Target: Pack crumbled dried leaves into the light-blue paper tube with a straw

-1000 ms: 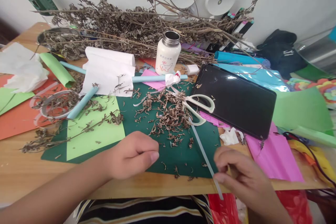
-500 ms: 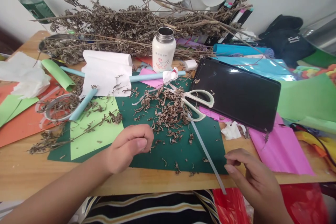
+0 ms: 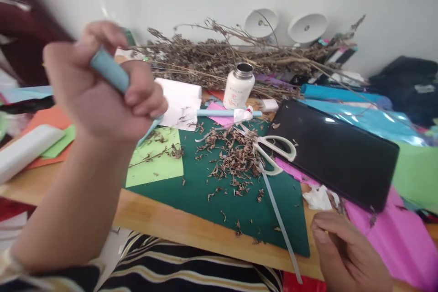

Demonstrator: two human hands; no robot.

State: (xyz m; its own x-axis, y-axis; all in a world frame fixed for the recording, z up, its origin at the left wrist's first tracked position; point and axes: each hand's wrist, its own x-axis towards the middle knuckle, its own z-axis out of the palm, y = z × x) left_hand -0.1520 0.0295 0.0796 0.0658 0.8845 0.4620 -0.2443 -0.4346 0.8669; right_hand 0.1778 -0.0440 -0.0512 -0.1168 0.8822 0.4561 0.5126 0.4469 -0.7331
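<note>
Raised at the left of the head view, my left hand [image 3: 96, 109] has its palm turned toward me. Its fingers curl around a short light-blue paper roll [image 3: 110, 70]. Low on the right, my right hand [image 3: 349, 251] is closed, thumb against forefinger; whatever is between them, if anything, is too small to make out. A pile of crumbled dry leaves [image 3: 236, 153] lies on the green sheet [image 3: 205, 205]. Cream-handled scissors [image 3: 278, 148] rest beside the pile, their blades partly under leaves. A pale narrow strip [image 3: 280, 219] runs from there past the table's front edge.
Dried branches [image 3: 212, 52] lie along the wall. An uncapped white bottle [image 3: 239, 86] stands before them. A black tablet [image 3: 335, 150] lies at right, near a crumpled tissue [image 3: 318, 197] and pink paper [image 3: 393, 232]. Light-green paper [image 3: 157, 164] and a white sheet [image 3: 179, 105] lie left of the leaves.
My left hand has risen from over the green sheet to the upper left and now holds the blue roll. My right hand's fingers have closed together. The view has swung left.
</note>
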